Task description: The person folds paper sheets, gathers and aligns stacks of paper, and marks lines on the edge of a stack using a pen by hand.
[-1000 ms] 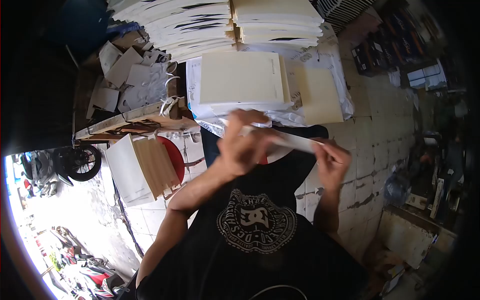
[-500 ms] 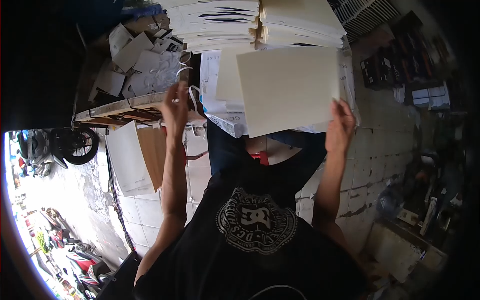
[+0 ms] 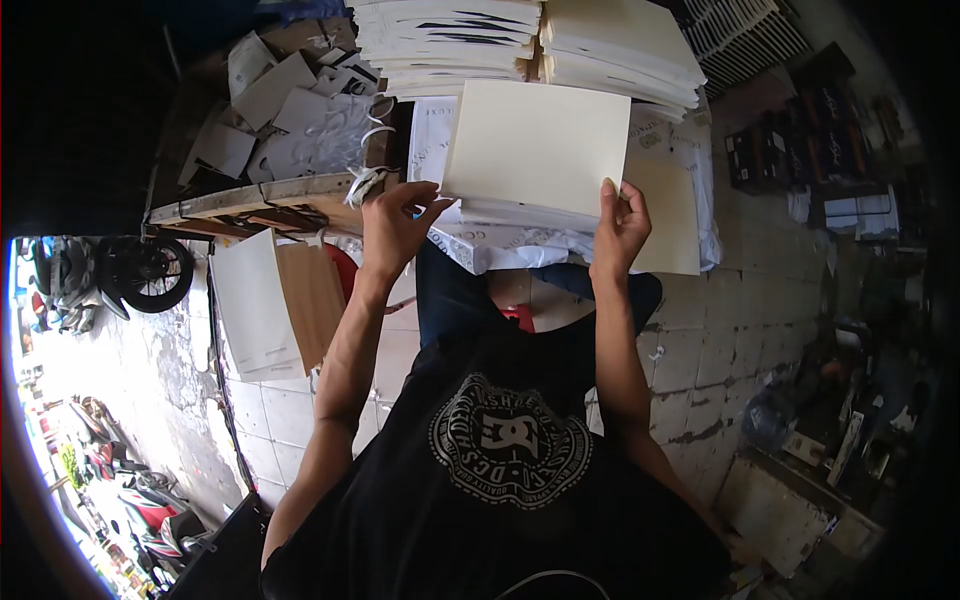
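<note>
A cream sheet (image 3: 540, 140) lies over a small pile on the wrapped work surface (image 3: 480, 240). My right hand (image 3: 622, 225) pinches its lower right corner, thumb on top. At the lower left corner is my left hand (image 3: 400, 225), thumb and fingertips drawn together; whether it grips the sheet's edge is too small to tell. Another cream sheet (image 3: 678, 225) lies flat to the right of the pile. Behind it stand two tall stacks of folded sheets, the left stack (image 3: 450, 45) and the right stack (image 3: 615, 50).
A wooden bin (image 3: 260, 205) with paper scraps stands at the left. Below it, more folded sheets (image 3: 265, 310) rest on a red stool (image 3: 342, 270). Dark boxes (image 3: 765, 155) are at the right, and a motorcycle wheel (image 3: 148, 272) shows at the far left.
The cream sheet has moved left and away from me onto the pile. My left hand has come from the bin's edge to the sheet's left corner; my right hand has moved left with the sheet.
</note>
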Motion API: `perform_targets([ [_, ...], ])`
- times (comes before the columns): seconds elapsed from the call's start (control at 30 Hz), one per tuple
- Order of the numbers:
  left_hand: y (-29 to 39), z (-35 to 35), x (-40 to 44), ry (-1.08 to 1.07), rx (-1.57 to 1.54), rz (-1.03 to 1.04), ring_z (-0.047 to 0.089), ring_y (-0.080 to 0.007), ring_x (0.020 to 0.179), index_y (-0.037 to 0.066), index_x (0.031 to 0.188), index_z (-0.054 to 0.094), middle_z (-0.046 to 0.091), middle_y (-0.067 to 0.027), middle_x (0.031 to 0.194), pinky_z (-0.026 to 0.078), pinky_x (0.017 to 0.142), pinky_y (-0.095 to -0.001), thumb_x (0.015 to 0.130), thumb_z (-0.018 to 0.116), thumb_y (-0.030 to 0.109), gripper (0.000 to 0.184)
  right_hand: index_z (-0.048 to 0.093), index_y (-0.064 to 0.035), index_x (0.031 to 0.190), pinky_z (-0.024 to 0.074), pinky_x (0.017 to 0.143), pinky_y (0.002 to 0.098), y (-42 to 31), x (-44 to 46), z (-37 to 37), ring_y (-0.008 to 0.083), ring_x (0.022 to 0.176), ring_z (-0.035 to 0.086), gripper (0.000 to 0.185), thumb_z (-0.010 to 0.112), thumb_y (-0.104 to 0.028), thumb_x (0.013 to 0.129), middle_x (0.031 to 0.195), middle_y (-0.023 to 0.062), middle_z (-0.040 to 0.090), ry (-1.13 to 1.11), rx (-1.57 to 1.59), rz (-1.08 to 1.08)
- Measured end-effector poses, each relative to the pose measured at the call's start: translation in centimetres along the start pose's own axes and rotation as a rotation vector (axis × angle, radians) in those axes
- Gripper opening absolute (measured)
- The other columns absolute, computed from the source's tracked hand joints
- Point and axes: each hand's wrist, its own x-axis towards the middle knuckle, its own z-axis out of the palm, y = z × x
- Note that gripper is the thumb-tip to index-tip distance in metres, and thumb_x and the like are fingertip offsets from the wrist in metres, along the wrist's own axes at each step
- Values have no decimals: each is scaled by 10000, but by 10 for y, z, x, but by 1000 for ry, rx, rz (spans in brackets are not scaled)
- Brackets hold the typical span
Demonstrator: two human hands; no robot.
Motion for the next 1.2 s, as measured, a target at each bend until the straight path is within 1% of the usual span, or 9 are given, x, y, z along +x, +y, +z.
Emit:
perform_targets([
  [0.03,0,0,2,-2,27,1,717,-194,726,-14,934,734,730,-131,828,543,636,-283,766,802,133,234,593,31,1039,472,803,238,1,-1,0,94,871,628,186,645,-118,939,925,81,692,-5,-10,-2],
  [0.23,-6,-1,11,-26,2,44,655,-131,578,0,888,755,723,-124,745,513,556,-262,758,805,123,186,580,45,1034,484,793,244,7,0,-2,111,867,647,195,639,-115,941,918,93,689,-27,-94,-42],
  [0.53,-21,-2,18,-140,-159,-64,619,-94,574,-12,907,752,720,-84,732,492,537,-249,764,806,105,192,566,65,1063,509,842,279,3,-1,0,175,945,670,214,627,-101,943,979,143,687,-58,-145,-5],
  [0.63,-31,-2,18,-185,-353,-149,626,-112,586,-41,893,739,710,-95,742,489,542,-247,828,774,206,258,564,71,1068,512,854,289,3,-1,-1,189,962,672,219,624,-99,943,986,155,686,-62,-168,-10],
  [0.73,-33,-4,18,-187,-601,-480,642,-118,711,-32,901,725,695,-95,801,504,625,-242,888,711,337,370,564,75,1067,515,843,291,1,-1,0,192,948,675,225,627,-101,941,981,159,686,-66,-184,-24],
  [0.83,-21,5,18,-127,-479,-511,625,-124,574,-42,810,723,678,-86,695,478,529,-243,888,669,465,516,565,77,1065,516,833,290,2,0,-1,190,933,678,231,631,-103,937,974,161,687,-70,-202,-34],
  [0.93,-12,5,19,-245,-269,-468,620,-118,563,-52,810,725,675,-84,680,476,518,-255,876,682,461,518,567,80,1061,517,824,289,1,0,0,187,921,680,231,637,-99,932,960,159,689,-71,-197,-26],
  [1.1,-12,9,17,-215,-199,-413,581,-101,546,-61,828,717,653,-70,660,441,490,-245,918,649,414,488,577,91,1028,519,815,282,3,2,-1,175,918,681,223,650,-92,922,902,136,691,-58,-219,-11],
  [1.2,-8,9,16,-199,-177,-411,567,-95,538,-58,830,720,643,-62,647,434,498,-244,923,646,395,468,611,72,943,515,746,264,-2,5,-2,143,858,672,202,672,-119,912,857,104,695,-71,-225,14],
])
